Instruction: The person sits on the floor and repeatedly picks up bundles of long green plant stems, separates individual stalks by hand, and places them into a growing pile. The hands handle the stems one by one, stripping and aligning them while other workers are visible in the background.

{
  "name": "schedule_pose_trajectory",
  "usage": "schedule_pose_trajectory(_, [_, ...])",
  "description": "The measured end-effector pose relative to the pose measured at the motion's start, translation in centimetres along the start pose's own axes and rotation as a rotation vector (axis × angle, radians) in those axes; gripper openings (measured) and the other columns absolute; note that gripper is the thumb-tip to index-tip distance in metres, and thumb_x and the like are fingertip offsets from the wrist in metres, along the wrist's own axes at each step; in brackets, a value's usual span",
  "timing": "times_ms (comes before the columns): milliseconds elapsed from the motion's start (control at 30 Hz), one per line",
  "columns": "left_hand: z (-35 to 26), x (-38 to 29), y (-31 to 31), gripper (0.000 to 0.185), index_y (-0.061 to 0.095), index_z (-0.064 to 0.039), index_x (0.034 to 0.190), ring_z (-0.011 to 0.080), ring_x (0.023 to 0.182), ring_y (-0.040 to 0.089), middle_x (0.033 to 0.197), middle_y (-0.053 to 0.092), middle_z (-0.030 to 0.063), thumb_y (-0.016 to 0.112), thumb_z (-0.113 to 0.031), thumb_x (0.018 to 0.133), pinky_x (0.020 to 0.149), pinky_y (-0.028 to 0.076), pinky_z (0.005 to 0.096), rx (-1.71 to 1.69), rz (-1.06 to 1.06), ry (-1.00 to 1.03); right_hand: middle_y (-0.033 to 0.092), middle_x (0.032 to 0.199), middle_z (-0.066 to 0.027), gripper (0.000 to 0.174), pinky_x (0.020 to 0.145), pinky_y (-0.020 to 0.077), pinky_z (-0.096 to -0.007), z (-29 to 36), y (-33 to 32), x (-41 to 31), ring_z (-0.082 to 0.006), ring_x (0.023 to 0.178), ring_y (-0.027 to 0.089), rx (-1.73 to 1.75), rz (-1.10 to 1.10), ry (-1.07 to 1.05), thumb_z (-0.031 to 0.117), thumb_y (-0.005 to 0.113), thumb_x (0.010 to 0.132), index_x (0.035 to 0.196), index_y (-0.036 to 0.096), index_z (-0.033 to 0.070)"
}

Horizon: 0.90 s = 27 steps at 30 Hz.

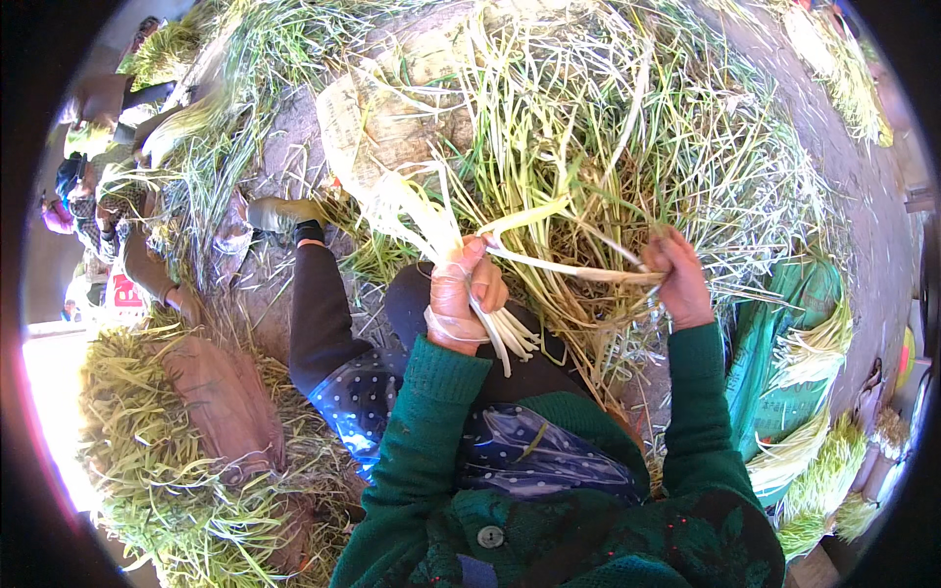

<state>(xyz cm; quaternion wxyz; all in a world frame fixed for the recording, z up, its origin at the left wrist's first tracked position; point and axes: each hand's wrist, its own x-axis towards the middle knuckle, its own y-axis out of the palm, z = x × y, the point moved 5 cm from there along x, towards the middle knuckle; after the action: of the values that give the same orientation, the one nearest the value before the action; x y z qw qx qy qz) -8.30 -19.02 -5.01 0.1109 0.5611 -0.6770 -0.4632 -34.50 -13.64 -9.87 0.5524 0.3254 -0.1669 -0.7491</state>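
My left hand, with clear film or tape around the thumb and wrist, grips a small bunch of pale leafy stalks, which look like blanched chives or garlic shoots. Their white ends stick out below the fist, and yellowish leaves fan out above it. My right hand, slightly blurred, pinches a long pale strand that browns towards my fingers. It stretches across to the left fist, beside a bent yellow leaf. Behind both hands lies a loose heap of green and yellow leaves.
A woven sack lies under the heap's left side. At right, pale bundles rest on a green sack. More leaves and a reddish sack lie at lower left. Another person sits at far left.
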Motion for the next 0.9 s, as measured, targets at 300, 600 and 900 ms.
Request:
schedule_pose_trajectory(300, [0.9,0.5,0.5,0.012,0.056,-0.008,0.086,0.0089,0.031,0.026,0.04,0.032,-0.0033,0.053,-0.02,0.085,0.032,0.02,0.023,-0.022,0.001,-0.028,0.059,0.095,-0.0074,0.029,0.066,0.0472,-0.0218,3.2,-10.3,1.0,-0.0126,0.074,0.056,-0.601,-0.329,-0.05,0.014,0.058,0.083,0.109,0.05,0.004])
schedule_pose_trajectory(600, [1.4,-0.2,1.4,0.016,0.055,-0.007,0.085,0.012,0.03,0.03,0.04,0.036,-0.001,0.053,-0.022,0.085,0.032,0.025,0.0251,0.215,-0.082,-0.026,0.058,0.105,-0.0154,0.031,0.083,0.0403,-0.0366,1.2,13.8,-2.4,-0.0284,0.094,0.053,-1.332,0.109,-0.78,0.034,0.06,0.078,0.08,0.062,0.003])
schedule_pose_trajectory(900, [1.5,-0.4,0.3,0.013,0.056,-0.003,0.081,0.0088,0.033,0.033,0.044,0.039,-0.0004,0.053,-0.015,0.084,0.03,0.027,0.0235,0.267,-0.216,-0.016,0.062,0.099,-0.0092,0.016,0.079,0.0428,-0.0288,0.0,11.5,-2.3,-0.017,0.094,0.056,-0.281,-0.134,-0.017,0.013,0.059,0.077,0.087,0.061,0.002])
